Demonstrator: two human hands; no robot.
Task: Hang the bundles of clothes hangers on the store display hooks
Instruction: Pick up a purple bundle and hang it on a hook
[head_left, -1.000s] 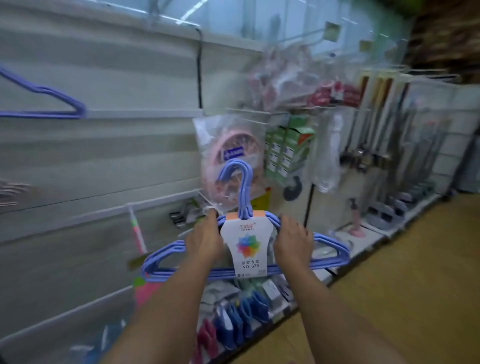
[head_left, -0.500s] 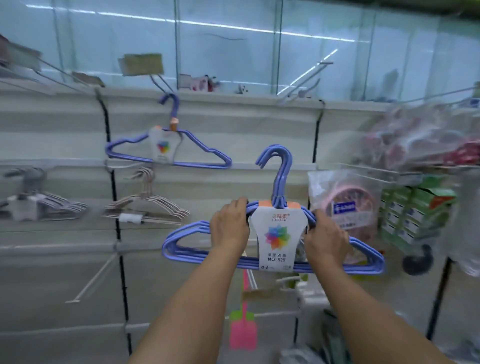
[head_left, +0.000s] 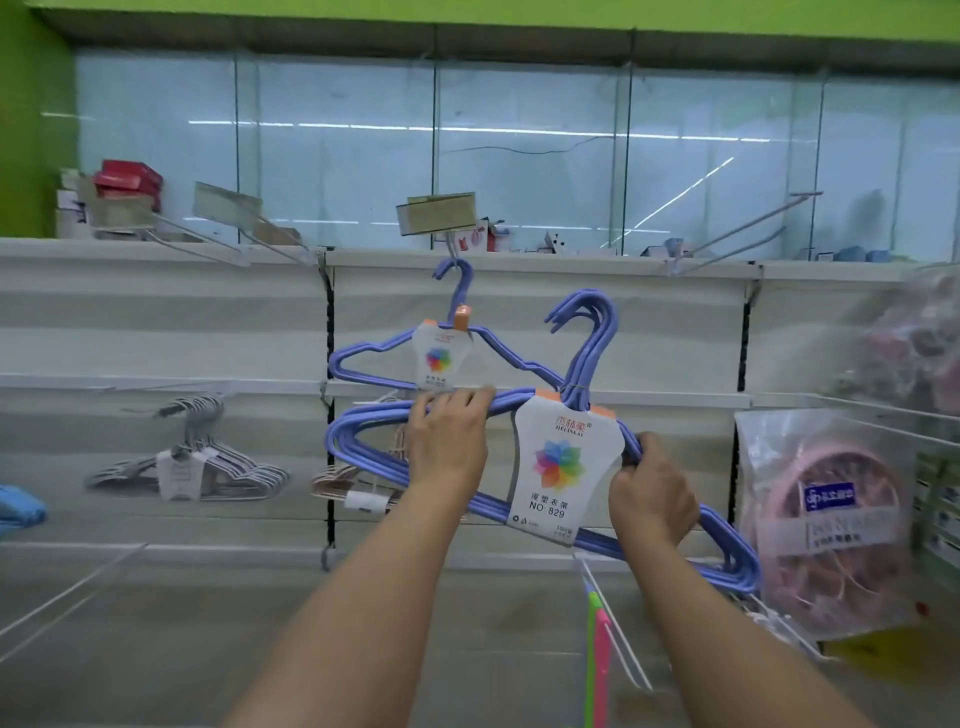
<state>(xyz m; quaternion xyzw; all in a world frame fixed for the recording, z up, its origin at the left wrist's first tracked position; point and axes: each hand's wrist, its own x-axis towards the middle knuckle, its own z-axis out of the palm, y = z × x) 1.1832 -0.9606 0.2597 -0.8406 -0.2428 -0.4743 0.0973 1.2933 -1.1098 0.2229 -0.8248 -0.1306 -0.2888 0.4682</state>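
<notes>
Slatwall (head_left: 156, 322), one hung bundle (head_left: 395, 358), one held bundle (head_left: 566, 467)

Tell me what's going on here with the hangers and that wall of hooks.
A person is stocking a store display. Both hands, left hand and right hand, grip a blue hanger bundle by its shoulders, tilted and raised toward the wall, not yet on a hook. Another blue bundle already hangs on a display hook above. Grey hangers hang to the left.

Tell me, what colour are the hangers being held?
Periwinkle blue hangers, clearest in the head view.
</notes>
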